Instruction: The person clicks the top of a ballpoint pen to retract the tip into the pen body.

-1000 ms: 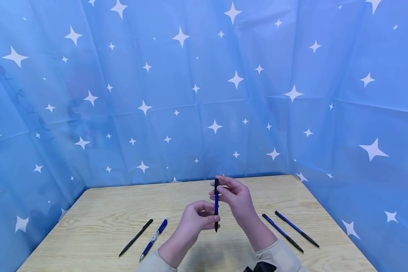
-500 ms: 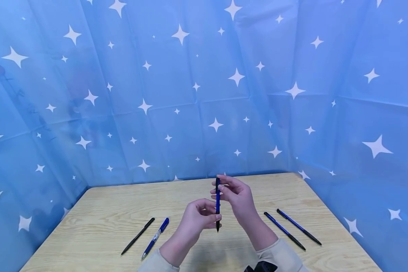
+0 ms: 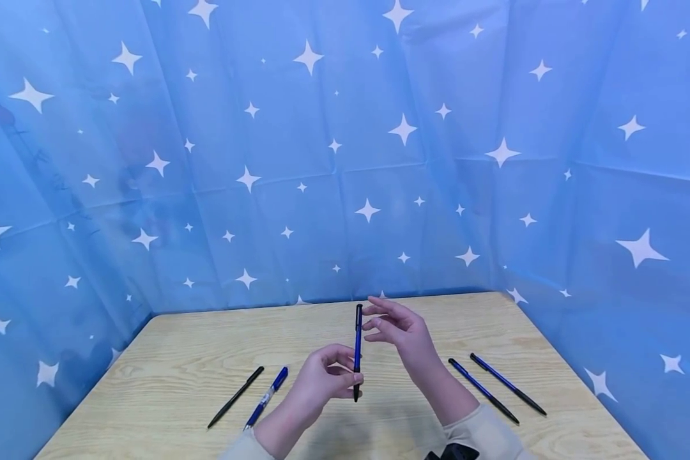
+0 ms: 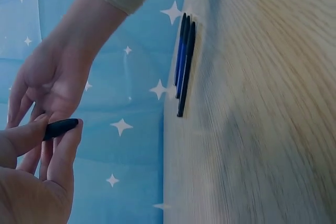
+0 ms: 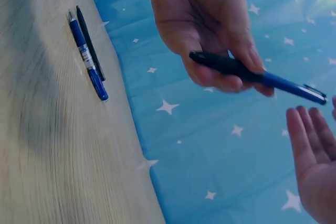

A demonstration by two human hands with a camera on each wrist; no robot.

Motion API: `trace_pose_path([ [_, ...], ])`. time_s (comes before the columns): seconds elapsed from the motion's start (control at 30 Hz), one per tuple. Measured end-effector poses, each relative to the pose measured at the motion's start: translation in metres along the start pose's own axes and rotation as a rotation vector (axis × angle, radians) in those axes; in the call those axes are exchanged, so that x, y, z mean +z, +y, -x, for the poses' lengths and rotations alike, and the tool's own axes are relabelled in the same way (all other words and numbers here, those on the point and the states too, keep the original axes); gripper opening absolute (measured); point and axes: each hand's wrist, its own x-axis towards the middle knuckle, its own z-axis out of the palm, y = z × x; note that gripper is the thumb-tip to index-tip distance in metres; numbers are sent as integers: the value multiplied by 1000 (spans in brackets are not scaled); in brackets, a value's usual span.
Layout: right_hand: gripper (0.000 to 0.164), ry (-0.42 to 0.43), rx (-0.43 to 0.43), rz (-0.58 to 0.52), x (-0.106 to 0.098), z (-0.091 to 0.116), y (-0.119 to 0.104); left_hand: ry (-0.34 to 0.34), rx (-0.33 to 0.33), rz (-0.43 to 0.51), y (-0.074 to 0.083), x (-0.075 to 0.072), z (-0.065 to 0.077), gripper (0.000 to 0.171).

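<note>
A blue pen with a black grip and clip (image 3: 358, 342) stands nearly upright above the table in the head view, tip downward. My left hand (image 3: 320, 381) pinches it low, near the black grip, between thumb and fingers. Just right of the pen's top, my right hand (image 3: 404, 330) is apart from it, fingers spread and holding nothing. The right wrist view shows the same gap between the pen's clip end (image 5: 310, 94) and the right fingertips (image 5: 299, 116). From the left wrist, only the pen's dark tip end (image 4: 61, 128) shows past the thumb.
On the wooden table (image 3: 207, 345), a black pen (image 3: 236, 397) and a blue pen with a patterned grip (image 3: 267, 397) lie at left. Two blue-and-black pens (image 3: 483, 391) lie side by side at right. A blue star-printed curtain (image 3: 299, 211) surrounds the table's back and sides.
My right hand has let go of the pen's upper end. The left hand has drawn the pen slightly left and down, leaving a gap between it and the right fingers.
</note>
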Motion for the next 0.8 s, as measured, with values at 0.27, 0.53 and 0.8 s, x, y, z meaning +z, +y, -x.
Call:
trace_pose_path([
  [0.27, 35, -54, 84, 85, -9, 3, -1, 34, -3, -29, -1, -21, 3, 33],
  [0.53, 36, -124, 150, 193, -23, 8, 5, 56, 24, -98, -7, -45, 9, 53],
  [0.8, 35, -173, 233, 235, -40, 17, 9, 51, 66, -267, -2, -64, 17, 54],
])
